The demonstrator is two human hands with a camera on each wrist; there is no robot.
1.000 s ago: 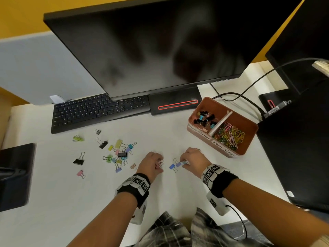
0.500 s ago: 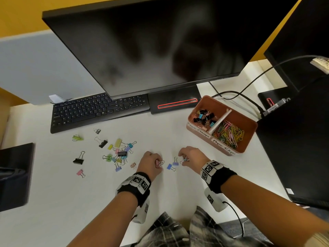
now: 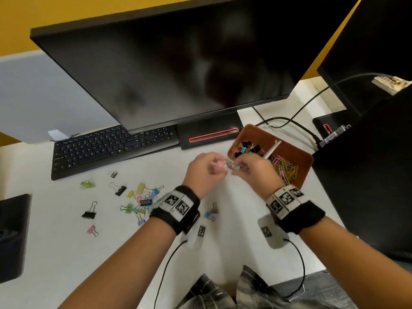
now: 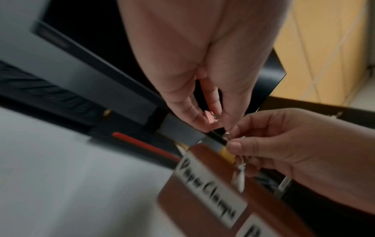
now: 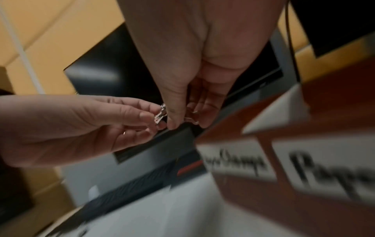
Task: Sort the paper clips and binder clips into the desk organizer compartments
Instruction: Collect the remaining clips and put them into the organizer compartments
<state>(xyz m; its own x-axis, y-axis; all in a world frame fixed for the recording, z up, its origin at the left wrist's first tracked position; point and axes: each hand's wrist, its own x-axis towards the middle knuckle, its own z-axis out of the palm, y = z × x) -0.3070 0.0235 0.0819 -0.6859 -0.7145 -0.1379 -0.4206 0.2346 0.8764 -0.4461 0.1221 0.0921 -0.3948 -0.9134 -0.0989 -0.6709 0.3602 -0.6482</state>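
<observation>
Partly blurred, hands (image 3: 229, 167) pinching clip (image 4: 210, 116) – organizer (image 3: 305, 161) beside

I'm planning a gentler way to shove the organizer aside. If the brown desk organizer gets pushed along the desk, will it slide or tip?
The brown desk organizer is low and broad with a flat base, so it would likely slide rather than tip. It holds only binder clips and paper clips, so it is probably light. The smooth white desk should offer little resistance.
</observation>
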